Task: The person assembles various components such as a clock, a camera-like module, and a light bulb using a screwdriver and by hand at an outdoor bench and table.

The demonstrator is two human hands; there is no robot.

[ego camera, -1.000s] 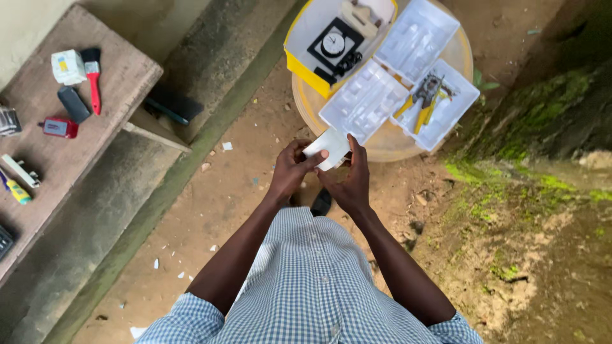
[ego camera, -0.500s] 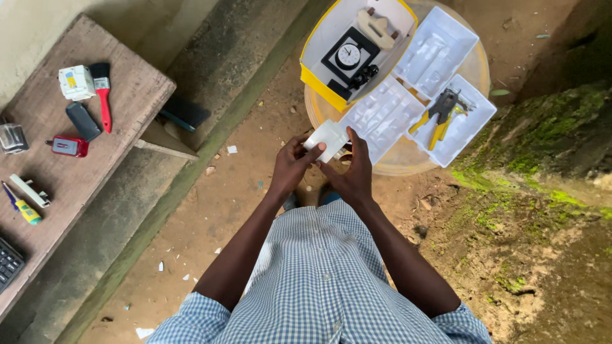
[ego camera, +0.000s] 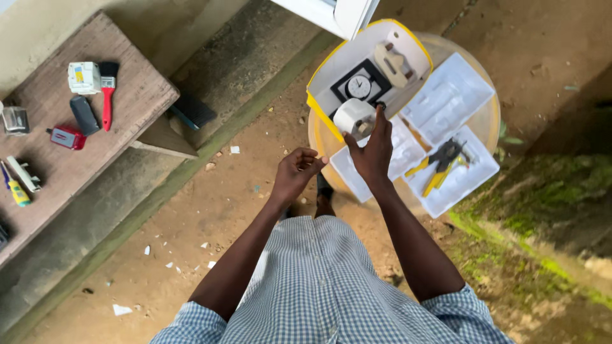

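My right hand [ego camera: 372, 151] holds up a small white boxy plastic part [ego camera: 354, 117] above a round pale table [ego camera: 488, 121]. My left hand [ego camera: 295, 172] hovers just left of it with fingers pinched together; whether anything is in them I cannot tell. On the table lie a yellow-edged open case [ego camera: 331, 70] with a black round-dial meter [ego camera: 360, 86] and a beige plug, plus clear white plastic trays [ego camera: 449, 95]. One tray holds yellow-handled pliers [ego camera: 440, 165].
A wooden bench [ego camera: 137, 105] at the left carries a red-handled brush [ego camera: 107, 95], a white box, a black device, a red tool and a screwdriver. A concrete step runs diagonally past it. Mossy ground lies at right. Bare dirt with white scraps surrounds my feet.
My hands have separated: the right one lifted the white part up toward the case while the left dropped away to the left. The view shifted, so the table sits further right.
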